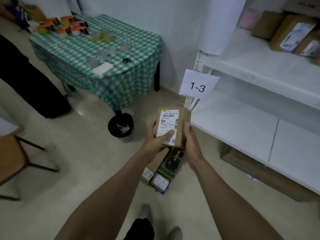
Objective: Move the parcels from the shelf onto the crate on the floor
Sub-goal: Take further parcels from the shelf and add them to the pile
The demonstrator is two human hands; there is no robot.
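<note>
A brown cardboard parcel (pixel 180 125) with a white shipping label is held in mid-air at the shelf's left end. My left hand (pixel 158 141) grips its left side, thumb across the label. My right hand (pixel 191 144) holds its right edge. Directly below, on the floor, several parcels (pixel 166 172) are stacked; only a sliver of blue shows under them, so the crate is mostly hidden. More brown parcels (pixel 287 32) stand on the upper right of the white shelf (pixel 242 122), whose middle board lies bare beside the held parcel.
A paper sign "1-3" (pixel 198 84) hangs on the shelf post. A black bin (pixel 121 126) stands left of the parcel, by a green checked table (pixel 107 71) with tape rolls. A chair (pixel 15 158) is at left. A carton (pixel 256 172) lies under the shelf.
</note>
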